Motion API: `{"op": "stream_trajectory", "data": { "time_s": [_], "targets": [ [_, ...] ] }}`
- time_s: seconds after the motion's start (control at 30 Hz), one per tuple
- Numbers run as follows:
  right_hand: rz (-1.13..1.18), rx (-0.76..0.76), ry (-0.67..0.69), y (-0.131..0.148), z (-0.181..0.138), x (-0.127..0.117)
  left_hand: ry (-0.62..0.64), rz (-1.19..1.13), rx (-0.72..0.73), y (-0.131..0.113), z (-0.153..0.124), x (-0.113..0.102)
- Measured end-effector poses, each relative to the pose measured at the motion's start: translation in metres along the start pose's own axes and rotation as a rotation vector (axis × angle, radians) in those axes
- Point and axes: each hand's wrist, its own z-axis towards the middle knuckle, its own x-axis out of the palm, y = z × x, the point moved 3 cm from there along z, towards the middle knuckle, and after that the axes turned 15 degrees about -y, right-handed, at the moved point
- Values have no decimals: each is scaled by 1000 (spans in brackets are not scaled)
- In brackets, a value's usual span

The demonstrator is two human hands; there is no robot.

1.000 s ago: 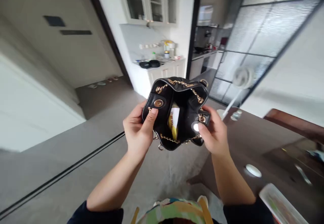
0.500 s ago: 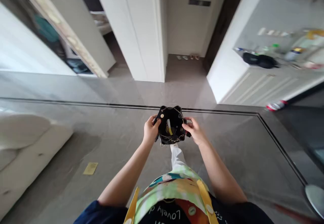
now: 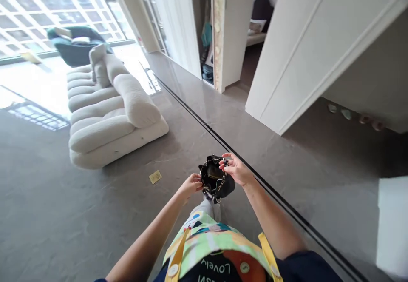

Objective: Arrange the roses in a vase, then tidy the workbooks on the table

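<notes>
Our two hands hold one open black leather chain bag (image 3: 218, 184) over the grey floor (image 3: 79, 222): the left hand (image 3: 191, 185) clasps its near side, the right hand (image 3: 235, 169) pinches its upper rim. Inside the bag, one yellowish item (image 3: 212, 173) sits in shadow, too dim to identify. Beyond our hands, one small yellow card (image 3: 155, 177) lies on the floor; one cream sofa (image 3: 108, 112) stands farther left, and four shoes (image 3: 346, 114) line the far wall.
</notes>
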Motion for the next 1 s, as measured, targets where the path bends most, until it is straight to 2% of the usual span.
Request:
{"op": "stream_trajectory", "data": {
  "time_s": [0.1,0.2,0.3,0.43,0.6,0.7,0.87,1.0],
  "targets": [
    [-143,-36,134,25,100,42,69,49,-44,-37,76,-2],
    [-262,-83,233,59,197,79,97,192,8,-94,154,0],
    [-385,-184,285,109,286,112,36,280,139,-173,228,3],
    [-589,-355,259,176,404,147,-34,319,342,-288,330,11],
    [-632,-422,285,235,574,201,-117,638,531,-413,475,17],
    [-593,-415,357,273,680,251,-209,707,525,-481,552,11],
    [-651,-387,541,337,840,349,-341,820,531,-598,660,-8],
    [-736,-482,548,388,972,411,-541,785,644,-705,766,-29]
  ]
}}
